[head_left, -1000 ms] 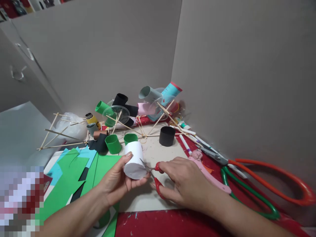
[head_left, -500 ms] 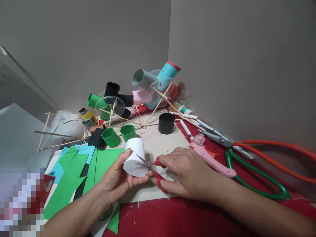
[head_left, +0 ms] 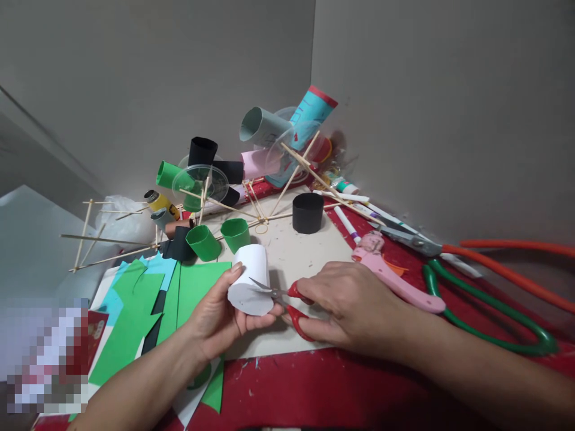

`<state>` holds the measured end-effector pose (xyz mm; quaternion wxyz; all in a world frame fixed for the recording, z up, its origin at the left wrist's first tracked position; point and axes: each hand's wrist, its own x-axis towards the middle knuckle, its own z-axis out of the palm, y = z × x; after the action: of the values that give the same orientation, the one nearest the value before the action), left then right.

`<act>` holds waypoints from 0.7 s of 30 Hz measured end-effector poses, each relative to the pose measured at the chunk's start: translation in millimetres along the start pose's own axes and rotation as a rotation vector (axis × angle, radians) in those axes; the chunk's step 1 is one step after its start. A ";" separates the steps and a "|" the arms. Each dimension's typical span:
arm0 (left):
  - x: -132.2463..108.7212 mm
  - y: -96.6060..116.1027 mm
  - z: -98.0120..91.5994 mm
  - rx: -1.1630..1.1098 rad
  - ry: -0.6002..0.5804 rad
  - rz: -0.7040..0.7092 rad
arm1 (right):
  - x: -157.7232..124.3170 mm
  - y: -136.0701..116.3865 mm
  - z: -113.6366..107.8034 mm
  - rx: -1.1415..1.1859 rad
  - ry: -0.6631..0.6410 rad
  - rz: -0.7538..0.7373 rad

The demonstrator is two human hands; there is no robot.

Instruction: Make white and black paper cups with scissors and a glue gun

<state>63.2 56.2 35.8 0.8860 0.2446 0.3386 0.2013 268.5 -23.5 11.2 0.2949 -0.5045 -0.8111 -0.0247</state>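
My left hand (head_left: 214, 317) grips a white paper tube (head_left: 250, 280), tilted with its open end toward me. Small red-handled scissors (head_left: 284, 297) are in my right hand (head_left: 350, 308), their blades open at the tube's near rim. Both hands hover low over a beige board (head_left: 294, 263) on the red table (head_left: 314, 395).
Green and blue paper sheets (head_left: 179, 296) lie at the left. Behind stand green rings (head_left: 203, 242), a black ring (head_left: 308, 212), wooden stick frames (head_left: 108, 239) and rolled paper tubes (head_left: 265, 129). Pink scissors (head_left: 395, 278), markers and large orange and green-handled scissors (head_left: 489, 299) lie at the right by the wall.
The view shifted slightly; my hands with the tube and scissors stay together, and the blades sit at the tube's rim as before.
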 end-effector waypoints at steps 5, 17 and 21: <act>0.5 -0.3 -1.5 0.014 0.017 0.010 | 0.1 0.0 -1.0 0.008 0.012 -0.012; 0.1 1.0 0.6 0.026 -0.013 -0.036 | -0.6 2.0 -1.2 0.071 -0.041 -0.001; 0.5 0.9 0.8 0.030 -0.004 -0.026 | -1.3 3.7 -1.2 0.076 -0.044 -0.021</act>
<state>63.9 56.9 36.6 0.8853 0.2539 0.3432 0.1844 272.5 -23.1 10.6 0.2953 -0.4847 -0.8232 0.0140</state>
